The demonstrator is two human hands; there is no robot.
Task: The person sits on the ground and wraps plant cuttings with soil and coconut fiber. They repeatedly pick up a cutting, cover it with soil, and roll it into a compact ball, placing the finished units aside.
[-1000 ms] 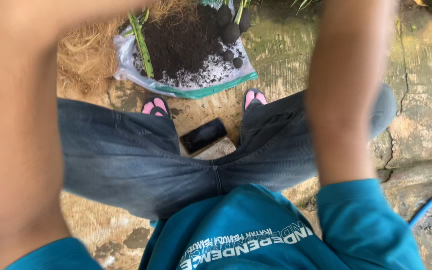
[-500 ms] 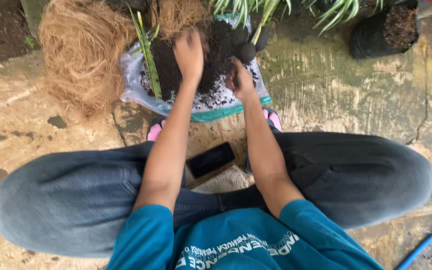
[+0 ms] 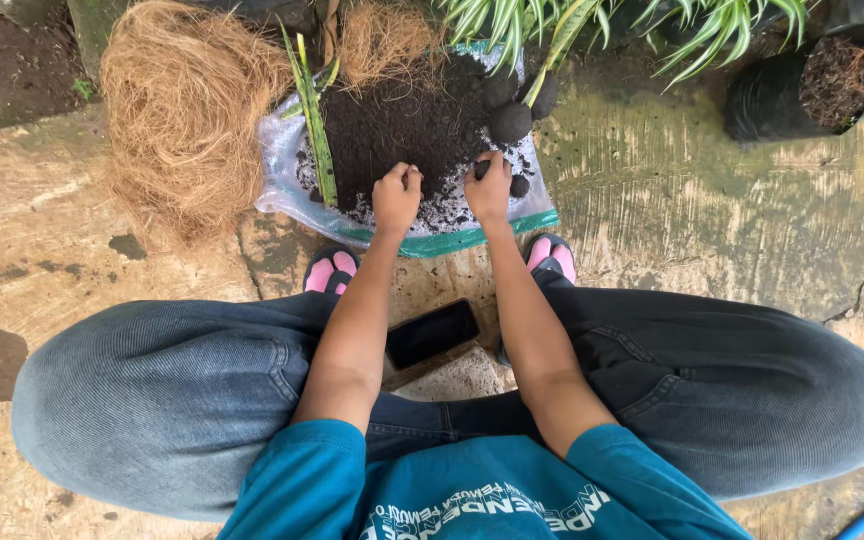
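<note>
- Both hands are down in the soil, a dark heap on a plastic sheet on the ground, just beyond the person's feet
- Left hand is curled into a loose fist at the near edge of the heap, knuckles up; whether it holds soil I cannot tell
- Right hand is cupped, fingers bent round a dark lump of soil at the near right of the heap
- Three soil balls sit touching at the far right of the heap, so some shaping looks done
- Most of the soil is loose, so much seems left
- A green leaf lies across the left of the heap
- Coir lies left of the sheet
- A phone lies between the knees
- A black pot stands far right, well apart
</note>
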